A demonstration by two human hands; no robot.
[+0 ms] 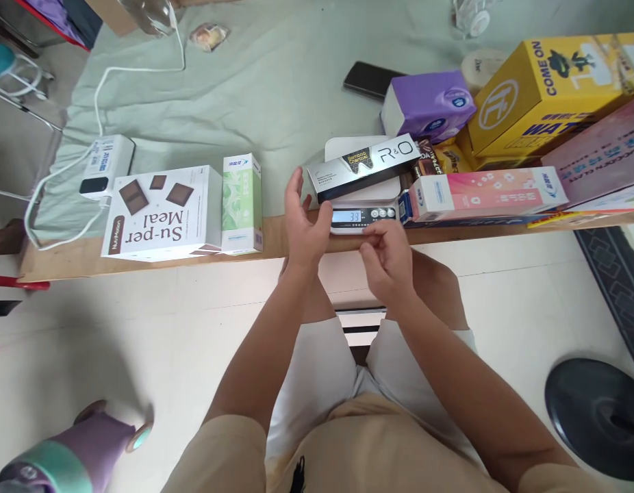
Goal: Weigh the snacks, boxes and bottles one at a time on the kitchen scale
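One silver toothpaste box (365, 168) is laid across the kitchen scale (362, 205), whose display is lit. The left hand (302, 229) is held open and empty just left of the scale, near the box's end. The right hand (389, 263) is loosely curled, empty, just in front of the scale's buttons.

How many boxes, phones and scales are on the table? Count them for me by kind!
Boxes: 7 (Su-per Meal box, green box, R&O box on the scale, pink box, yellow box, mauve box, small white box)
Tissue packs: 1 (purple pack)
Phones: 1 (black phone)
Scales: 1 (scale)
Total: 10
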